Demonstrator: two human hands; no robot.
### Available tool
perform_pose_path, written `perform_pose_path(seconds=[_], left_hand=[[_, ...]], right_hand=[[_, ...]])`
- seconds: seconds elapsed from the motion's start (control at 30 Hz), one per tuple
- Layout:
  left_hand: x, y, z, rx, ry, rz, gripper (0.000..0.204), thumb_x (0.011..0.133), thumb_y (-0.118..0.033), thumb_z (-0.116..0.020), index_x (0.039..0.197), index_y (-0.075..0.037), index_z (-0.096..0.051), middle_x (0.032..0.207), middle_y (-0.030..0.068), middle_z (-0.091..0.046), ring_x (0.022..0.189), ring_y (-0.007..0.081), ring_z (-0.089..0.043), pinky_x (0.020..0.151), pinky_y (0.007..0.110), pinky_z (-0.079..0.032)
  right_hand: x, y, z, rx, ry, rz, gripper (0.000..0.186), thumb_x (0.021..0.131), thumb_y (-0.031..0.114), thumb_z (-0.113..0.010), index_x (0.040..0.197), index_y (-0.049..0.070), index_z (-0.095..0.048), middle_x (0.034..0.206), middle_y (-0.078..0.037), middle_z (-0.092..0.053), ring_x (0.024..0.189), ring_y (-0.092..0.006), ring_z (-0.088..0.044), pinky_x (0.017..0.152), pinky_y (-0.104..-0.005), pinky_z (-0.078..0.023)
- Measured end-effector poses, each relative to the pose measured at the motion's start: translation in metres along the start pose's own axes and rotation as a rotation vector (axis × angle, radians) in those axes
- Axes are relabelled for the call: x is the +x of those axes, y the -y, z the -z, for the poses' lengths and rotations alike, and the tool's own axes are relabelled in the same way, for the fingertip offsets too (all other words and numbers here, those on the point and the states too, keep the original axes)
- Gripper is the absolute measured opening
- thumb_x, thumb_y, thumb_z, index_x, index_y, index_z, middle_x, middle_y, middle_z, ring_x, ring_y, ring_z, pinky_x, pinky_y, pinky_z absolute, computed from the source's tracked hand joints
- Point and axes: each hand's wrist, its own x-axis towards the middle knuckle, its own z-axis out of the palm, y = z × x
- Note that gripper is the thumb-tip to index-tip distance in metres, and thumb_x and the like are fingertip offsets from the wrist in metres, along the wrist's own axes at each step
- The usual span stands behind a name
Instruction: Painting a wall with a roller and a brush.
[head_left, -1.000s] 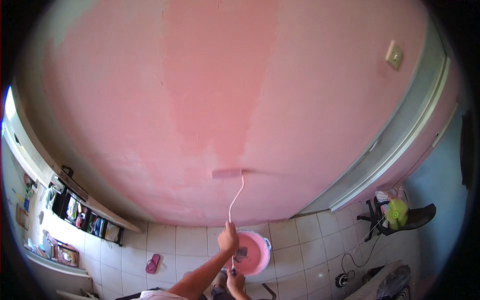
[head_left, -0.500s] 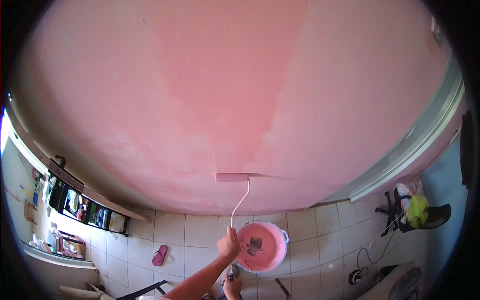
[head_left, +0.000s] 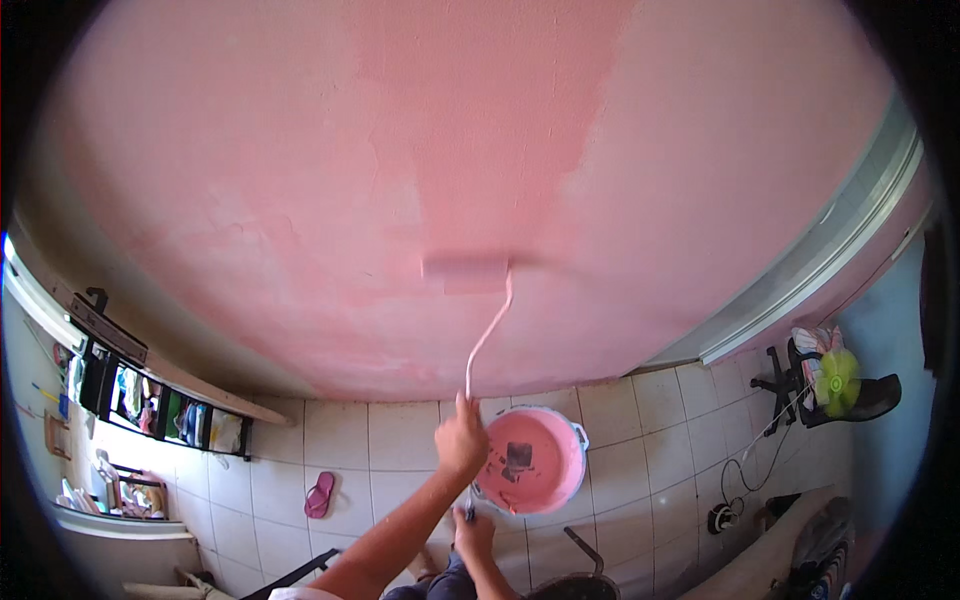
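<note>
My left hand (head_left: pixel 461 440) grips the long handle (head_left: pixel 486 340) of a paint roller (head_left: pixel 465 272), whose sleeve presses flat against the pink wall (head_left: pixel 250 170). Lower on the same handle, my right hand (head_left: pixel 474 527) holds its end. A darker, wetter pink band (head_left: pixel 480 100) runs up the wall above the roller. A round pink bucket (head_left: pixel 577 447) with pink paint in it stands on the tiled floor just right of my hands.
A pink flip-flop (head_left: pixel 318 495) lies on the white floor tiles (head_left: pixel 390 440). A low shelf with bottles (head_left: pixel 150 400) lines the left wall. At the right are a white door frame (head_left: pixel 800 290), a black office chair (head_left: pixel 860 395), a floor cable (head_left: pixel 740 480) and a dark bucket (head_left: pixel 570 585).
The roller has travelled upward on the wall, and both hands have risen with the handle. The view has tilted slightly, bringing the bucket more to the right.
</note>
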Motion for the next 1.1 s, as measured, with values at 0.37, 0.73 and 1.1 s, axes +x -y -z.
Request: perform_pose_path(seconds=[0.37,0.73,1.1], left_hand=[[0.023,0.004,0.004,-0.125,-0.084,-0.057,0.016,0.091,-0.019,-0.043,0.097,-0.004,-0.043,0.054,0.0188,-0.054,0.048,0.0397,-0.054,0.041,0.050,-0.039],[-0.012,0.043,-0.029,-0.116,0.026,-0.034,0.017,0.091,-0.021,-0.045,0.097,-0.006,-0.042,0.053,0.0172,-0.054,0.045,0.0377,-0.054,0.039,0.049,-0.038],[0.099,-0.068,0.112,-0.297,-0.250,-0.083,0.019,0.091,-0.016,-0.044,0.103,-0.002,-0.044,0.051,0.0179,-0.051,0.046,0.0398,-0.051,0.040,0.048,-0.037]], right_hand=[[0.034,0.006,-0.022,0.131,-0.200,0.254,0.042,0.080,0.033,-0.062,0.060,-0.004,-0.058,0.052,-0.019,-0.054,0.052,-0.0335,-0.058,0.052,-0.0450,-0.041],[0.012,-0.069,-0.050,0.047,-0.126,0.136,0.042,0.077,0.032,-0.063,0.060,-0.006,-0.059,0.053,-0.023,-0.054,0.054,-0.0356,-0.059,0.056,-0.0463,-0.041],[0.035,0.144,0.031,0.067,-0.146,0.317,0.047,0.084,0.034,-0.058,0.055,-0.004,-0.054,0.048,-0.020,-0.050,0.042,-0.0344,-0.050,0.045,-0.0435,-0.034]])
